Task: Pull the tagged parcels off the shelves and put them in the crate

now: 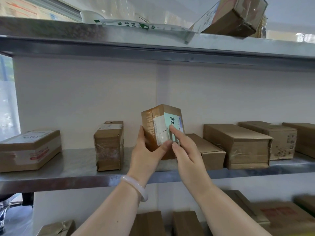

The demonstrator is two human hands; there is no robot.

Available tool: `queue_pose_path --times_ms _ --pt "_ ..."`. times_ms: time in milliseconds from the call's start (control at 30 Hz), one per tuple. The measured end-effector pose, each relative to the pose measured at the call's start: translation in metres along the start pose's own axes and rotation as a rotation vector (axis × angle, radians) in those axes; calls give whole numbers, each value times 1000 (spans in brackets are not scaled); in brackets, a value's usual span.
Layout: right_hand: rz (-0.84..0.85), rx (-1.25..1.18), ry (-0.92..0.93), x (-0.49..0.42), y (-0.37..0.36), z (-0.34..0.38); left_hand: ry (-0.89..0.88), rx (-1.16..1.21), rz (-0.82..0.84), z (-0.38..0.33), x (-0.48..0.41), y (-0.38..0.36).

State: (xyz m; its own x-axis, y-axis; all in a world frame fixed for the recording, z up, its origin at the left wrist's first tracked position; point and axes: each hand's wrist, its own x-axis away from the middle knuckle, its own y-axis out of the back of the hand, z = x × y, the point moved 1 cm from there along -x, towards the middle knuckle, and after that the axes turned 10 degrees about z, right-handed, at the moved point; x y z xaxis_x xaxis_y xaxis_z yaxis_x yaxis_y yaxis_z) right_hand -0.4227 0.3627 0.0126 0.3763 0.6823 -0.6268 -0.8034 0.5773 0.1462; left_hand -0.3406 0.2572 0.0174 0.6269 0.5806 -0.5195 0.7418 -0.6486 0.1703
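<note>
A brown cardboard parcel (pixel 158 123) wrapped in clear tape, with a pale green tag on its right face, is tilted up on end above the middle steel shelf (pixel 71 169). My left hand (pixel 144 150) grips its lower left side, thumb across the front. My right hand (pixel 184 147) is at the parcel's right face, index finger stretched over the green tag. The parcel's bottom is hidden behind both hands. No crate is in view.
Other brown parcels line the middle shelf: a flat one at the left (pixel 29 149), an upright one (pixel 109 145), several long ones at the right (pixel 237 145). A tilted box (pixel 233 17) and plastic bags lie on the top shelf. More boxes (pixel 185 223) fill the shelf below.
</note>
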Motion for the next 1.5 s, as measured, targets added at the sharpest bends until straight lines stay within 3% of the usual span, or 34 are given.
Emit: queue_pose_path --times_ms 200,333,467,600,867,1100,1300,1500 --pt "23 -82 24 3 5 -1 27 103 39 6 1 0" --pt "-143 229 58 -3 23 -1 28 234 48 8 3 -4" --pt "-124 274 17 0 40 -1 -31 225 83 3 4 -18" --pt "-220 353 22 18 56 4 -147 166 136 -5 8 -40" --pt "-419 402 -33 70 124 36 -344 78 469 -27 17 -121" --pt "-670 683 -143 157 175 51 -410 120 748 -22 54 -209" --pt "-1010 784 -268 251 149 56 -418 276 1107 -11 105 -247" --pt "-1289 904 -485 353 96 101 -366 596 1460 -28 207 -272"
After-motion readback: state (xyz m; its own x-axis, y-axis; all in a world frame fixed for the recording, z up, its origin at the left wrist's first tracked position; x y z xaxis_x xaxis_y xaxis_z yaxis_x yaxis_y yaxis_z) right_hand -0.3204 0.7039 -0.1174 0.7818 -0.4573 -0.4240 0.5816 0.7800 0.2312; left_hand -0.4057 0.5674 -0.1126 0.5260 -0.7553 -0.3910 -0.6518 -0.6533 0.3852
